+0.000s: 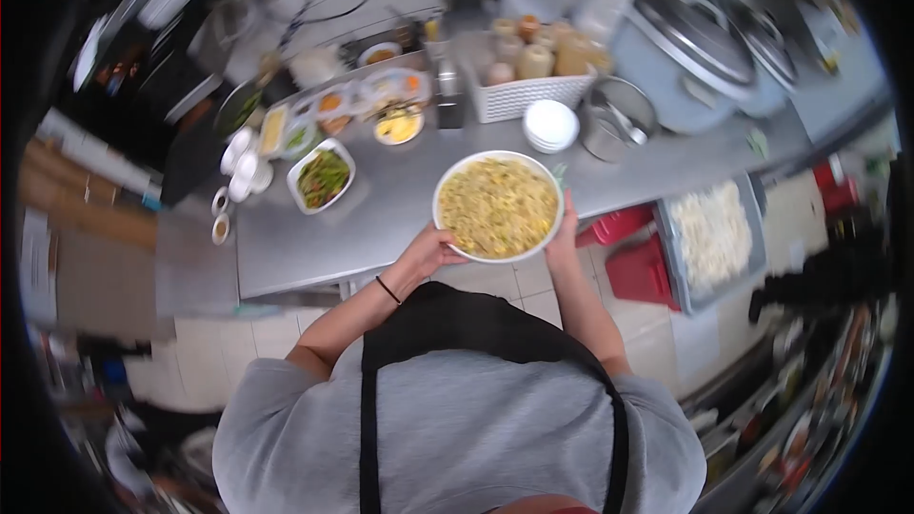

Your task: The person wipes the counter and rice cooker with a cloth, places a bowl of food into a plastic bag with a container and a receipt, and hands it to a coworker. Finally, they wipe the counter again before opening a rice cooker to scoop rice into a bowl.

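Note:
A large round white bowl [498, 207] full of yellow fried rice is held at the front edge of the steel counter. My left hand [435, 249] grips its lower left rim, and a dark band circles that wrist. On the bowl's right side, my right hand [564, 230] holds the rim, its fingers partly hidden by the bowl. To the left on the counter sits a square white dish of green salad [321, 177]. Behind the bowl is a stack of small white bowls [550, 125].
At the back stand a white basket of bottles [533, 98], a steel pot [617, 120] and large metal lids [692, 30]. Small food containers [391, 88] and white cups [249, 172] are at the left. A grey tub of white food [712, 238] is low at the right.

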A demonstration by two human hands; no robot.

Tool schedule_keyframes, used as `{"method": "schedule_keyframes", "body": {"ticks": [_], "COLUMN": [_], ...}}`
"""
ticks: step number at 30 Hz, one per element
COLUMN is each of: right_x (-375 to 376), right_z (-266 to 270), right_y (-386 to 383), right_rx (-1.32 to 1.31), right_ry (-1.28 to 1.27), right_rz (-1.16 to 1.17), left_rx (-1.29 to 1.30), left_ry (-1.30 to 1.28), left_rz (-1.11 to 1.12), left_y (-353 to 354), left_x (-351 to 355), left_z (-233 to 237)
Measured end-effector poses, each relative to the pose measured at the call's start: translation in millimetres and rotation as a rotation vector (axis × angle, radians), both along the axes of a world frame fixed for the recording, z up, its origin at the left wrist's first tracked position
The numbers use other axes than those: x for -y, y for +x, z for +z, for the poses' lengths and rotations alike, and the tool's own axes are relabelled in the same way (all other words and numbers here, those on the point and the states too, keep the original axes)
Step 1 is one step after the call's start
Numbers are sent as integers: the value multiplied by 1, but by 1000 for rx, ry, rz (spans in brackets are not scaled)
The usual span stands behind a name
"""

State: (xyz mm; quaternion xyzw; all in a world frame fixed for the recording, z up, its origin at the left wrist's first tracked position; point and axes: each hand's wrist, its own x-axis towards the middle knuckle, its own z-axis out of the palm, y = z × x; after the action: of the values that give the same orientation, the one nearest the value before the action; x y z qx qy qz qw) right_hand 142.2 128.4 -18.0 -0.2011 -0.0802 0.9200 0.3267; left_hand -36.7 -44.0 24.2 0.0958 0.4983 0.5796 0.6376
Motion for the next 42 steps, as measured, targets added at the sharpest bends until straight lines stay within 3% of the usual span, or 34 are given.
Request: {"method": "schedule_keyframes", "body": {"ticks": [3, 5, 7, 10, 12, 13, 15, 17, 18, 20, 21, 23, 24, 30, 33, 36, 38, 42], "right_x": [7, 39, 84, 125, 127, 122, 88, 61, 48, 30, 28, 29, 27, 31, 70, 123, 163, 203], "right_z": [13, 30, 51, 76, 78, 62, 18, 23, 22, 14, 6, -15, -21, -42, -42, -37, -33, -38], "right_y": [-40, -65, -73, -73, -75, -81, -90, -82, -79, -72, -71, -76, -88, -176, -212, -230, -233, -232], "right_rx": [68, 130, 221, 377, 415, 409, 57, 345, 333, 729, 740, 1416, 1440, 1473, 1207, 940, 714, 412], "right_ry": [60, 277, 673, 1415, 1576, 1578, 156, 565, 579, 1740, 1738, 2385, 2362, 2242, 2432, 2449, 2475, 2583], "right_rz": [277, 423, 497, 405, 374, 383, 592, 543, 513, 383, 338, 186, 150, 118, 74, 232, 189, 320], "left_rx": [101, 148, 105, -14, -15, -14, -22, -49, -65, -219, -223, -250, -277, -297, -128, -145, -90, -189], "left_ry": [69, 100, 184, 157, 146, 144, 144, 186, 229, 173, 130, 77, 72, -53, 18, -30, -19, -244], "left_rz": [53, 124, 161, 265, 343, 407, 545, 669, 710, 746, 835, 959, 995, 1084, 1000, 976, 946, 854], "left_y": [8, 6, 1, -27, -46, -56, -72, -88, -96, -119, -126, -139, -148, -189, -220, -235, -240, -270], "left_x": [22, 34, 48, 82, 111, 128, 163, 200, 218, 255, 268, 298, 311, 348, 365, 357, 350, 361], "left_z": [10, 15, 22, 40, 43, 46, 45, 45, 46, 36, 37, 27, 17, -23, -63, -69, -58, -55]}}
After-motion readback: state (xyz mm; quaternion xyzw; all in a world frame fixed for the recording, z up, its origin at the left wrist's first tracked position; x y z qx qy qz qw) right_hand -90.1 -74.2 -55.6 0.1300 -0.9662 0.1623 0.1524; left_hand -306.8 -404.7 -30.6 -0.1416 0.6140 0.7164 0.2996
